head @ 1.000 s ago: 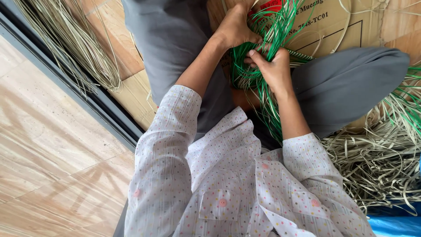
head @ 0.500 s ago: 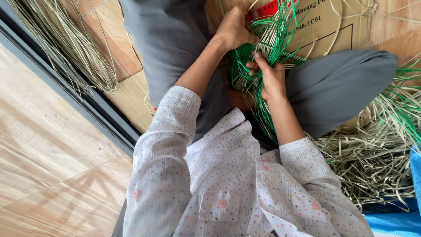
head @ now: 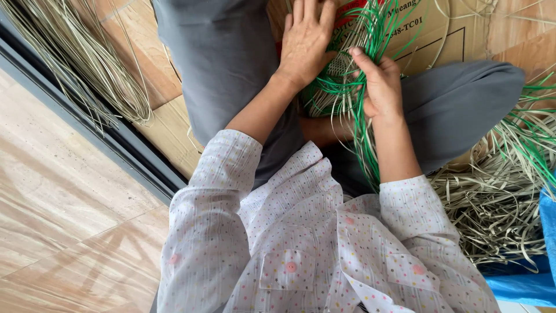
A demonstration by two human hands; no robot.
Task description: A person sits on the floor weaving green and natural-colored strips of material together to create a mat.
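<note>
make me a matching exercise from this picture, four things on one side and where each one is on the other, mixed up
Things
1. left hand
2. right hand
3. bundle of pale straw strands
4. blue sheet

Places
A. bottom right corner, beside a heap of straw
B. laid flat on the woven green and pale piece, fingers spread
C. upper left, lying on the floor by the dark door track
D. gripping green strands at the right edge of the woven piece

Right pairs: 1-B, 2-D, 3-C, 4-A
</note>
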